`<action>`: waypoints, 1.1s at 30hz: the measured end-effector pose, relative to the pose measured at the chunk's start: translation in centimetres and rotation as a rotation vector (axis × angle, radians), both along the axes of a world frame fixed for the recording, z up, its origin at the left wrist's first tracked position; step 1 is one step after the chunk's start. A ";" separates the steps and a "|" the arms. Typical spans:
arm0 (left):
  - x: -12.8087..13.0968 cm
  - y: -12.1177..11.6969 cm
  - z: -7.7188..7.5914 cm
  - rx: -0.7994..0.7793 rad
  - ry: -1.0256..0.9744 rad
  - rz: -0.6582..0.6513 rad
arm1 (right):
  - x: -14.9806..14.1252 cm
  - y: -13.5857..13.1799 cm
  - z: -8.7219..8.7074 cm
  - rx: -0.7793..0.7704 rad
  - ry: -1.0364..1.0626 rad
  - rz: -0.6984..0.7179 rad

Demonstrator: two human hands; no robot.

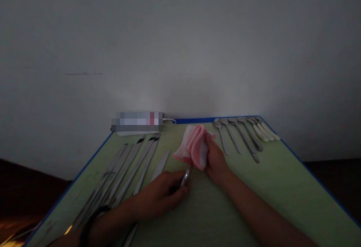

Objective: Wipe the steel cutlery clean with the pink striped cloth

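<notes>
My left hand [166, 192] is closed round the handle of a shiny metal piece of cutlery [186, 176]. Its far end disappears into a pink and white cloth [194, 147], so I cannot tell which kind it is. With fingers wrapped round the cloth, my right hand [216, 160] holds it in folds over that end. Several table knives [131, 164] lie side by side to the left, partly behind my left forearm. One knife [161, 165] lies just beyond my left hand. Right of the cloth, several metal spoons [244, 137] lie in a row.
Several utensils with cream-coloured handles [265, 130] lie at the far right corner. A blurred-out box-like object [138, 122] with a white cord [170, 121] stands at the back left. The green table [208, 209] has a blue edge and meets a grey wall [180, 51].
</notes>
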State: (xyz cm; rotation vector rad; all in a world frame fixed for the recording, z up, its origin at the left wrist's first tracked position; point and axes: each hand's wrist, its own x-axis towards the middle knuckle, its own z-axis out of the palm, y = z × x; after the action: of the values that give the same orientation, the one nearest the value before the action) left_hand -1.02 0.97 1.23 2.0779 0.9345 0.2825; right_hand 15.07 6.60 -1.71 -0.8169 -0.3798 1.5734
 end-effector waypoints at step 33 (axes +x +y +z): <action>-0.6 -0.1 0.3 -0.030 -0.015 -0.080 | 0.0 -0.1 -1.0 0.096 -0.314 -0.140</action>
State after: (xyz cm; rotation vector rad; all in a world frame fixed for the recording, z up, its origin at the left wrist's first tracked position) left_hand -1.61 0.89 1.49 2.0770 0.8401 0.2404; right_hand 15.10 6.55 -2.74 -0.9968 -0.6071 1.2889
